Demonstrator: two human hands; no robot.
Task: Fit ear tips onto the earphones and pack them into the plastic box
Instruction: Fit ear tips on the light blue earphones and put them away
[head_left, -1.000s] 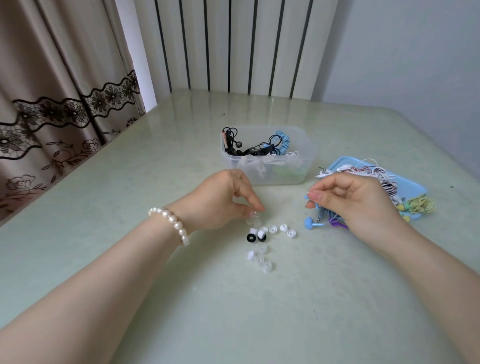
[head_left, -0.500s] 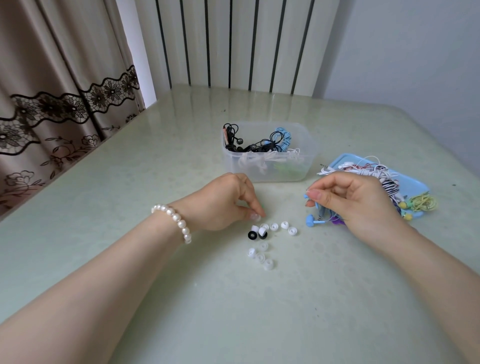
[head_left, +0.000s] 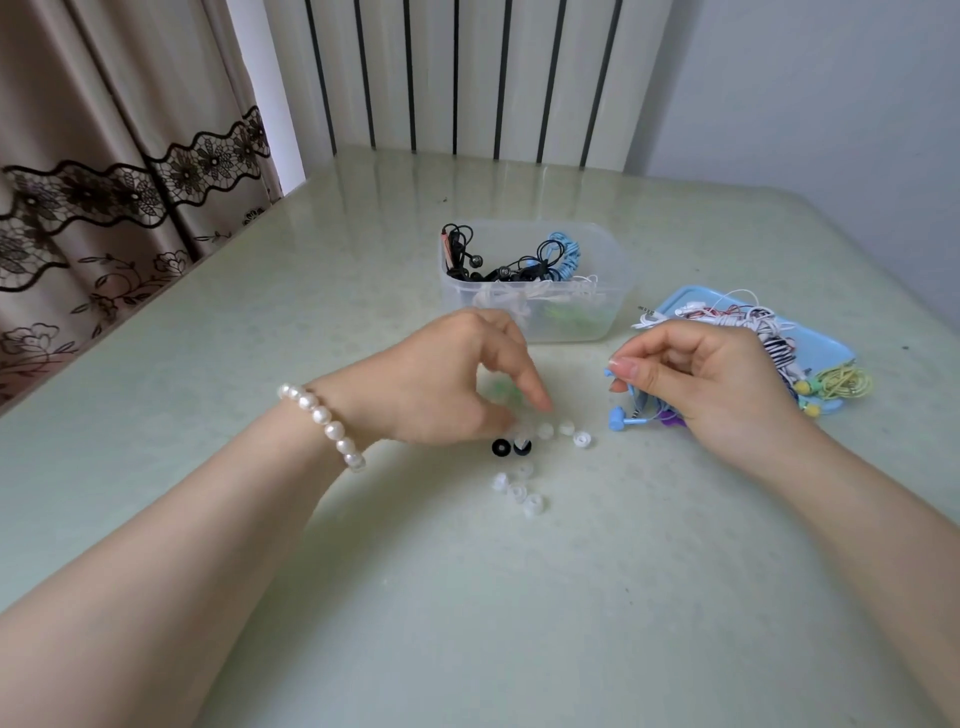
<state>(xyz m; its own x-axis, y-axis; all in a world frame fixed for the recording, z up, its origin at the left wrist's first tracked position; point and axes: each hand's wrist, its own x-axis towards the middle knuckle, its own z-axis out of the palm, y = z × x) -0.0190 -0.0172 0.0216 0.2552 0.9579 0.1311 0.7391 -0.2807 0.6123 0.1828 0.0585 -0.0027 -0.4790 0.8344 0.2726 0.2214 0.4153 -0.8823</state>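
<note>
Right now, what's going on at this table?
A person is fitting ear tips to earphones. The right hand pinches a blue earphone and its cord, while the left hand reaches down to the loose ear tips on the table; whether it has one yet is too blurred to tell. The plastic box already holds several earphones, and more wait on the blue tray.

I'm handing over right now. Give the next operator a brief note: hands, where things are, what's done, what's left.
Left hand: fingers down at the loose ear tips on the table; grip blurred, can't tell.
Right hand: pinches the blue earphones, no tip on the bud in view.
Box: holds several sets.
Blue lid: a tangle of more earphones.
Left: tip the blue pair, box it, then do the lid pile.
</note>
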